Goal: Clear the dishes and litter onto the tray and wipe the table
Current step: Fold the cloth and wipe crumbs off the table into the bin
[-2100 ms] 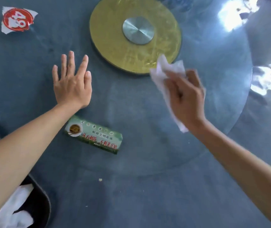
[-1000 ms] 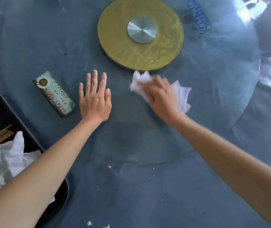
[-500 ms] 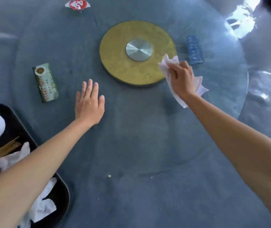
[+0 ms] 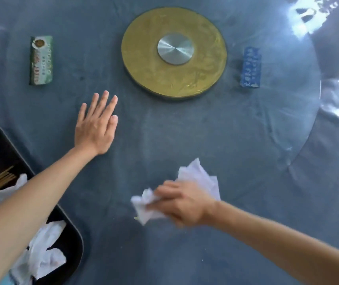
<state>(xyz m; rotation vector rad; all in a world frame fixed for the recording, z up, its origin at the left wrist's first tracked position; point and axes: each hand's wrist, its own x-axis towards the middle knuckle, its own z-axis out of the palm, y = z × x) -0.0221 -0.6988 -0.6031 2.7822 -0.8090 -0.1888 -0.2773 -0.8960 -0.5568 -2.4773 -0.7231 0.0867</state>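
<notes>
Swept back from beside the gold disc [image 4: 173, 52], the right hand [image 4: 182, 204] clenches the tissue [image 4: 197, 177] near the table's near edge, while the left hand [image 4: 96, 126] lies flat and spread, nearer the green packet [image 4: 41, 60], whose long axis runs away from the person.

Two hands [image 4: 95, 128] [image 4: 182, 204], two packets [image 4: 41, 60] [image 4: 250, 67], perhaps

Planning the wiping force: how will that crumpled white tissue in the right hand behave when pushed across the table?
The tissue is crumpled and bunched under the right hand, so probably floppy and very light. Loose corners stick out past the fingers, so it may fold or drag unevenly. It looks thin and may tear.
</notes>
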